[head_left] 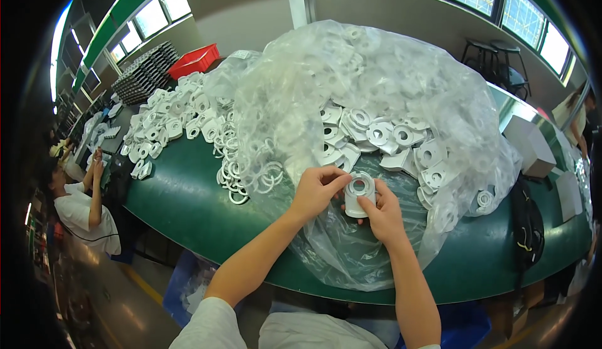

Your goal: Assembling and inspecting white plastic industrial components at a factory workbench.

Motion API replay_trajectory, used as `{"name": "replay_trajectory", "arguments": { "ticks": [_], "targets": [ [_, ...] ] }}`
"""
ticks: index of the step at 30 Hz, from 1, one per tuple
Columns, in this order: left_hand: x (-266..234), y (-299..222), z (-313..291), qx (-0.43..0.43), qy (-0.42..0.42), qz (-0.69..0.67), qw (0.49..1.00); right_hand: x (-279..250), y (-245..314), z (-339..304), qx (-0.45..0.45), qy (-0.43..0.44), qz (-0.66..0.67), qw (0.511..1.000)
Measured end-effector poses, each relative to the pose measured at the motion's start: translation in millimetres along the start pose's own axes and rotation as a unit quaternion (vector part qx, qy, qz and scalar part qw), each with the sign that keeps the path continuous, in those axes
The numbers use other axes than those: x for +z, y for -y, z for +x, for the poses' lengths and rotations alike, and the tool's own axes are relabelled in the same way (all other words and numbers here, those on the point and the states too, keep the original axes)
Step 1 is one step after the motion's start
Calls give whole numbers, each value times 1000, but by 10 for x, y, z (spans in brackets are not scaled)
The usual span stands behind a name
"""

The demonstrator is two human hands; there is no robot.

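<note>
The white part (357,207) is located between my two hands, above the clear plastic bag (345,266) where it spreads over the green table (182,208). The ring-shaped end points away from me; the solid, rounded end points toward me.

Right hand (384,216): wrapped around the right side, thumb pressed on the front face below the round hole, fingers behind. Left hand (318,191): thumb and index finger pinching at the upper left rim. Whether they bear on the rim alone or also on a thin piece seated there, I cannot tell.

Handling: I judge the part to be moulded plastic, light and stiff, with a smooth surface that may slip under dry fingers. The thick body should tolerate firm pressure; the thin rim around the hole is likely the more fragile zone.

Hold points: support the solid end from both sides, and apply only light fingertip pressure at the ring.

Adjacent items: similar parts (379,136) are heaped just beyond my hands; white rings (239,197) lie to the left.
</note>
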State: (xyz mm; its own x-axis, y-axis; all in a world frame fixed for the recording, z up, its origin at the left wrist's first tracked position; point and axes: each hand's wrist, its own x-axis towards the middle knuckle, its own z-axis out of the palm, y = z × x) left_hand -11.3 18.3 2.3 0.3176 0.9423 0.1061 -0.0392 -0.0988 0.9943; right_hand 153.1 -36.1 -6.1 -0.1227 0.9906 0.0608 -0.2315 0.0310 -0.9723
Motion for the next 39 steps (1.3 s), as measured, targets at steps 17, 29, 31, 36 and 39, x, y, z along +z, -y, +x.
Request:
{"name": "replay_trajectory", "arguments": {
  "ticks": [17, 29, 31, 36, 39],
  "targets": [
    [128, -52, -107, 68, -8, 65, 996, 53, 14, 13, -37, -66, 19, 997],
    [92, -88, -114, 153, 22, 98, 983, 139, -56, -24, -63, -77, -68, 993],
    [71, -77, -171, 149, 13, 115, 982, 138, -138, -27, -60, -76, -85, 992],
    [152, -104, -135, 136, 8, 113, 984, 77, -128, -44, -67, -100, -130, 984],
    [75, -116, -96, 126, 13, 77, 989, 114, -120, -9, -76, -100, -83, 989]
  ]
}}
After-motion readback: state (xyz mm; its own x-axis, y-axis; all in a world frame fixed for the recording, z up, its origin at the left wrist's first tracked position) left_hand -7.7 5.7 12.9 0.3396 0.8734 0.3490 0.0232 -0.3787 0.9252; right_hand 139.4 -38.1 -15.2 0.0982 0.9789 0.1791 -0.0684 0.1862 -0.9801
